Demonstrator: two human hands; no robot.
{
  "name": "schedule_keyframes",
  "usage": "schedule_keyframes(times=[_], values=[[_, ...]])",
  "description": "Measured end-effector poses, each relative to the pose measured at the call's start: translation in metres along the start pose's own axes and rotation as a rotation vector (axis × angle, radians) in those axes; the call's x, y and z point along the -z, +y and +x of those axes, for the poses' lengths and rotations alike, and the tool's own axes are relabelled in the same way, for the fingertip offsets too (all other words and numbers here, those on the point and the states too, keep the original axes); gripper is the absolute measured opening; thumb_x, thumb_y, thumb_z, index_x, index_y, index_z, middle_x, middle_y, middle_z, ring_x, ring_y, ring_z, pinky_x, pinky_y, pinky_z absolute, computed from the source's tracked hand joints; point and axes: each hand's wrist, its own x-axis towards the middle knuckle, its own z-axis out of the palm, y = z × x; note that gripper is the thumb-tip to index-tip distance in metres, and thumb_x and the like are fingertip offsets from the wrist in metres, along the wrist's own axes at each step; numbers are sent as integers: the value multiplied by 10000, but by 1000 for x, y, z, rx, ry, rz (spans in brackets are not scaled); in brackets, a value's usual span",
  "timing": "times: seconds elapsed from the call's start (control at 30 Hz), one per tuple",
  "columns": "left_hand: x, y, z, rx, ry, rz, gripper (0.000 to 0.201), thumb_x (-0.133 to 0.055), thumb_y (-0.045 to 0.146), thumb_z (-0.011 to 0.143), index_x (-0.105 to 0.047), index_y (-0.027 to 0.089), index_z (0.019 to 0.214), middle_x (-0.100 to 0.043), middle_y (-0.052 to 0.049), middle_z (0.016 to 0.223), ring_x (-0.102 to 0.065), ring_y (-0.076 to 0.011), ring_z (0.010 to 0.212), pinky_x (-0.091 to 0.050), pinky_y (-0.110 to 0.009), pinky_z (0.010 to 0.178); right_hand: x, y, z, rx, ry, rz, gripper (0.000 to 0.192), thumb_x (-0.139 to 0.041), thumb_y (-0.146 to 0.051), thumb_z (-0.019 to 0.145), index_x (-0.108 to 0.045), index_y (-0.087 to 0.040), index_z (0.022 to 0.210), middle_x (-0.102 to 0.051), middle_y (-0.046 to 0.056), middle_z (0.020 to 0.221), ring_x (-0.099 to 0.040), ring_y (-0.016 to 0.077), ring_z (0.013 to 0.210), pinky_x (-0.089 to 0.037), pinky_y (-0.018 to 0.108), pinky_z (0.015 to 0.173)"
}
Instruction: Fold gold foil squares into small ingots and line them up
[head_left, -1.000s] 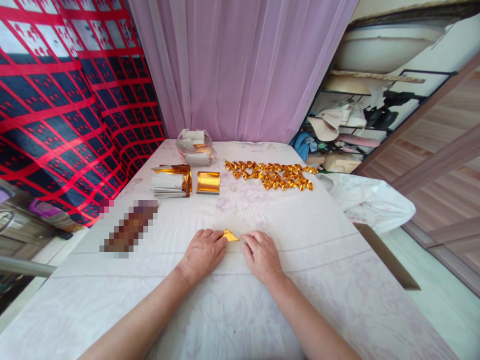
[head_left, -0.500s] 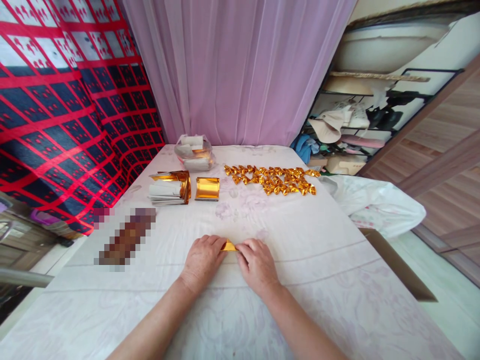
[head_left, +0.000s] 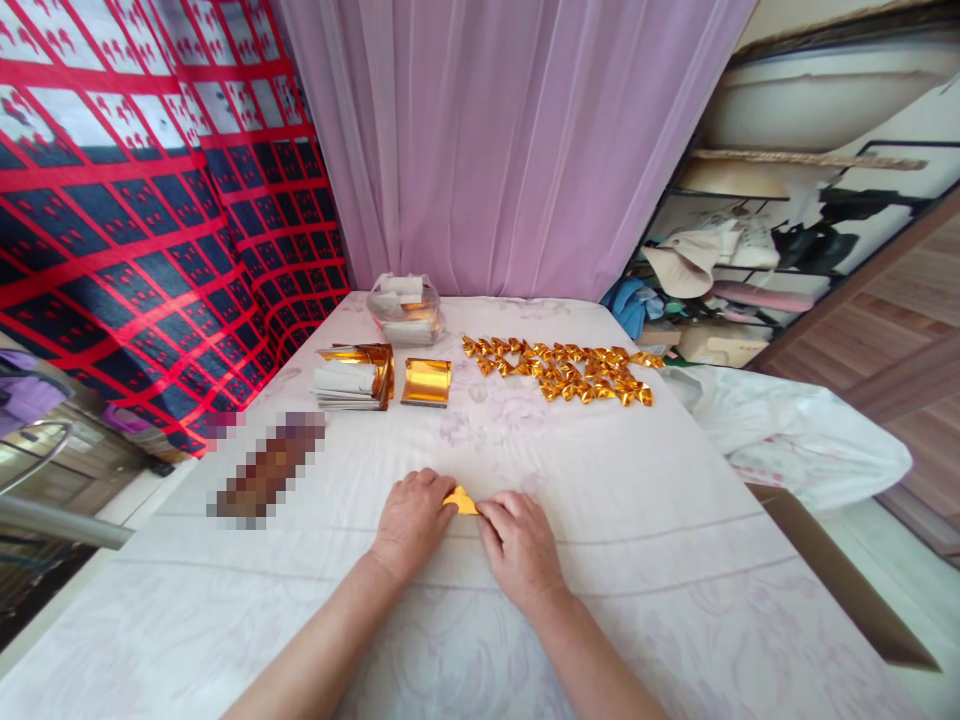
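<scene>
A clear plastic bag (head_left: 406,308) at the far end of the white tablecloth (head_left: 675,560) holds paper slips. Nearer lie folded gold pieces (head_left: 562,368), a foil stack (head_left: 354,376), one gold sheet (head_left: 427,382). Left hand (head_left: 409,520) and right hand (head_left: 519,548), fingers curled, pinch a gold foil triangle (head_left: 460,500), smaller than a second ago.

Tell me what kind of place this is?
Likely a room in a home, used for handcraft. A cloth-covered table stands against a pink curtain, beside a cluttered shelf of hats and household items. Both hands press a gold paper piece.
</scene>
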Motion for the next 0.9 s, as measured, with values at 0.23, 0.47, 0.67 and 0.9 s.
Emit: schedule_keyframes(times=[0.23, 0.47, 0.67, 0.9], values=[[6, 0, 2, 24, -40, -47, 183, -524, 254, 884, -633, 253, 1031, -655, -49, 1007, -613, -230, 959, -462, -348, 781, 0, 1, 0, 2, -1, 30, 192, -549, -143, 874, -690, -231, 969, -624, 42, 904, -541, 192, 885, -387, 316, 814], [6, 2, 3, 67, -40, -115, 222, -529, 215, 853, -586, 233, 1066, -679, -39, 1016, -621, -234, 971, -455, -357, 790, 0, 1, 0, -5, 3, 45, 185, -553, -131, 860, -685, -224, 950, -630, 41, 902, -548, 198, 891, -384, 317, 805], [11, 3, 2, 57, -61, -116, 168, -523, 193, 840, -612, 227, 979, -669, -44, 995, -620, -236, 952, -453, -354, 776, -3, 5, 0, -3, 21, 62, 227, -528, -106, 841, -682, -221, 960, -633, 44, 898, -554, 202, 882, -402, 320, 803], [14, 1, -5, 32, -81, -143, 201, -497, 120, 839, -625, 216, 960, -678, -36, 960, -618, -209, 924, -454, -320, 791, -11, 15, -2, 48, 154, 154, 412, -421, -3, 730, -647, -194, 1016, -647, 65, 949, -585, 204, 902, -461, 337, 829]])
